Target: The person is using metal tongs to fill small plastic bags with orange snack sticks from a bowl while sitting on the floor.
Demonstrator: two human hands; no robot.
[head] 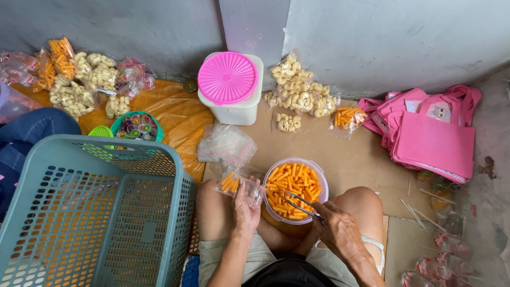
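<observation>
From my remote seat I looked down over the person's knees to the floor. The left hand (245, 204) was clenched on a small clear bag (238, 186), pinching its lower edge so that it sat above the left knee, just beside the bowl (322, 183). A few orange snack sticks (229, 182) lay inside the bag. The right hand (337, 229) grasped a pair of metal tongs (300, 204) whose tips reached in over the bowl's right half, among the heap of orange sticks (289, 183) that filled it. The bowl was clear plastic with a pale rim and rested on the cardboard sheet (356, 159) between the knees.

A stack of empty clear bags (227, 143) lay just above the held bag. Behind it stood a white tub (239, 109) with a round pink lid (227, 77). Filled bags of pale ring snacks (295, 87) were propped against the wall to the tub's right, with more of them (85, 82) at the far left. A grey-green plastic basket (95, 212) took up the lower left, touching the left knee. Folded pink cloth bags (430, 135) lay piled well apart on the right.
</observation>
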